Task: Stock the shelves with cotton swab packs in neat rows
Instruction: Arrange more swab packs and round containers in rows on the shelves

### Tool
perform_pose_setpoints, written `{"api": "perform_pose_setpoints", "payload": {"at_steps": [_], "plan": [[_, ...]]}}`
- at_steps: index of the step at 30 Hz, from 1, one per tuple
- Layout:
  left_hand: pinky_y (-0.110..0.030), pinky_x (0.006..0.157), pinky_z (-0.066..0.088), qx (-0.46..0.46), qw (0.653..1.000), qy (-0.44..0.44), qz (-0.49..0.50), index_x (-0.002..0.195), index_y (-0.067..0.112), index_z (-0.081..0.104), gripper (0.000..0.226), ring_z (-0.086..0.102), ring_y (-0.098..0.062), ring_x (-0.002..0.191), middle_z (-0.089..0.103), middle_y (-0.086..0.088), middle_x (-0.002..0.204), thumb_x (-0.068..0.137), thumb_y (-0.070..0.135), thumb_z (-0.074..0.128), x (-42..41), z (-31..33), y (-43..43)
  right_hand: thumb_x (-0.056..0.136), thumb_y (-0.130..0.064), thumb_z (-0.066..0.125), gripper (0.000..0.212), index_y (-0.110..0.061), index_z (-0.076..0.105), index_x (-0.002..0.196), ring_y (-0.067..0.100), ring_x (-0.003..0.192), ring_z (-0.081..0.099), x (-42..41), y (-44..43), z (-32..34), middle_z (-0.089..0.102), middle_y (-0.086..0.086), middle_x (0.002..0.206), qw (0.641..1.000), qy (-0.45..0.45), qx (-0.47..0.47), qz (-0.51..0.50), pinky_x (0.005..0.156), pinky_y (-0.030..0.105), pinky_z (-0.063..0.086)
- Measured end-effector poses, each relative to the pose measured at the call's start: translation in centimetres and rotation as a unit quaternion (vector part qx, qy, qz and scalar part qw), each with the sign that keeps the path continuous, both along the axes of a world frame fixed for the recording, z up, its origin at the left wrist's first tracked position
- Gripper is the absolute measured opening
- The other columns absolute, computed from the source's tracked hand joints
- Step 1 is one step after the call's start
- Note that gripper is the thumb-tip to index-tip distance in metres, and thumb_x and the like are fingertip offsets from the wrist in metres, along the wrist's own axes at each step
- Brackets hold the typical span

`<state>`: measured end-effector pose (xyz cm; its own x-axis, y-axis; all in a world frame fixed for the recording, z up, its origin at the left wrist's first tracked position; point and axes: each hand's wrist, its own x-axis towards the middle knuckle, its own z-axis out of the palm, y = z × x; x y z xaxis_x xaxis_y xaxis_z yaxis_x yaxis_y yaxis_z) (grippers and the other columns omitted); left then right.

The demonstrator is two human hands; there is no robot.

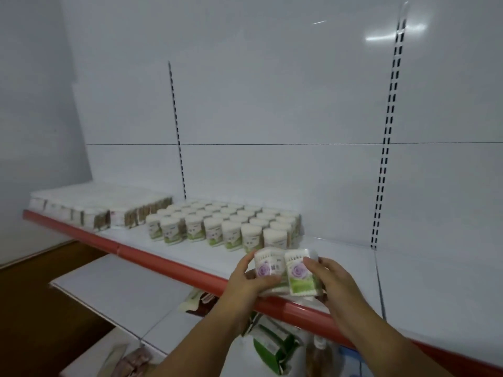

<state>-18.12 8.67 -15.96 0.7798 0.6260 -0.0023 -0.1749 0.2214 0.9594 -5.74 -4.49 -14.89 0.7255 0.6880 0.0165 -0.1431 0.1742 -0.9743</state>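
Two cotton swab packs (285, 270), white with a purple flower and green base, are held side by side just above the front of the white shelf (422, 289). My left hand (245, 281) grips the left pack from the side and below. My right hand (329, 276) grips the right pack, thumb on its front. Behind them, several rows of matching swab packs (226, 224) stand upright on the shelf.
The shelf has a red front rail (174, 268). Flat white and brown packs (109, 210) fill its left end. Bare shelf lies to the right. A lower shelf (122, 289) holds green-and-white bags (275, 346) and other goods below my arms.
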Motion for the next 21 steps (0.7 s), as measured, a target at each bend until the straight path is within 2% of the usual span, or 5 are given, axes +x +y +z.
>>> {"api": "perform_pose_setpoints", "payload": {"at_steps": [3,7,11,15,21], "plan": [[-0.045,0.083,0.057,0.049,0.996,0.027,0.065,0.129,0.038,0.048,0.081,0.069,-0.029,0.098,0.065,-0.009,0.114,0.064,0.005,0.084,-2.2,0.0,4.1,0.072,-0.039,0.076,0.037,-0.019,0.066,0.101,0.014,0.079,0.072,-1.9,4.3,-0.2,0.075,-0.003,0.089,0.996,-0.084,0.002,-0.023,0.060,0.024,0.055],[-0.025,0.062,0.057,0.161,0.975,0.073,0.132,0.119,0.035,0.055,0.067,0.068,-0.017,0.090,0.065,-0.003,0.104,0.069,-0.002,0.079,-4.0,-0.1,9.5,0.070,-0.033,0.081,0.047,-0.029,0.059,0.112,0.012,0.096,0.068,-2.8,10.2,-0.8,0.070,-0.004,0.108,0.990,-0.140,0.000,-0.031,0.083,0.037,0.057],[-0.024,0.065,0.058,0.259,0.937,0.120,0.201,0.126,0.029,0.053,0.072,0.064,-0.013,0.096,0.059,-0.003,0.116,0.067,0.000,0.083,-4.8,0.4,15.5,0.069,-0.040,0.081,0.055,-0.054,0.048,0.110,0.001,0.098,0.061,-3.1,15.5,-1.2,0.061,-0.018,0.112,0.973,-0.230,-0.022,-0.003,0.080,0.028,0.056],[-0.033,0.103,0.045,0.450,0.828,0.230,0.242,0.135,0.034,0.048,0.078,0.047,-0.011,0.123,0.047,0.011,0.136,0.068,0.022,0.087,-5.2,1.2,21.6,0.067,-0.050,0.076,0.057,-0.046,0.048,0.117,0.000,0.099,0.055,-3.2,20.4,-0.9,0.052,-0.025,0.109,0.923,-0.373,-0.098,-0.004,0.085,0.027,0.052],[-0.023,0.103,0.029,0.644,0.695,0.258,0.190,0.135,0.034,0.049,0.079,0.041,-0.008,0.123,0.051,0.016,0.132,0.065,0.050,0.081,-5.4,2.0,27.6,0.068,-0.057,0.072,0.056,-0.045,0.047,0.117,0.001,0.096,0.051,-3.7,24.7,-0.3,0.052,-0.023,0.106,0.872,-0.463,-0.156,-0.039,0.082,0.024,0.047]]}}
